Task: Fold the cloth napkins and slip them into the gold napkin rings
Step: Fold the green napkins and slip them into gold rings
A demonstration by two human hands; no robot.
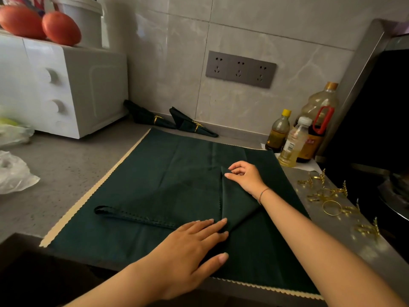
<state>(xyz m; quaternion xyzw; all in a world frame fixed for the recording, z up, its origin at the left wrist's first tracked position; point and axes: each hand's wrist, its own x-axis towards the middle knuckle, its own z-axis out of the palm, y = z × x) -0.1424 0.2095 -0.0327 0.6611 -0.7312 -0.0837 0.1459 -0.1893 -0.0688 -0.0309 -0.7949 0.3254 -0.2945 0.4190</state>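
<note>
Two hands on our green napkin (pixel 234 207), flat before us | left hand (pixel 192 247) fingers straight, pressing the fold | right hand (pixel 245 177) pinches its corner | gold rings (pixel 330 207) lie right.

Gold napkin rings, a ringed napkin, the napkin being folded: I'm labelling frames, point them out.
gold napkin rings (pixel 323 207), head view, plain hoop's left rim.
ringed napkin (pixel 183 119), head view, dark cloth.
napkin being folded (pixel 236 200), head view, upturned flap.

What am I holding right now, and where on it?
The right hand pinches the green napkin at its folded-up corner; the left hand only presses it flat.
</note>
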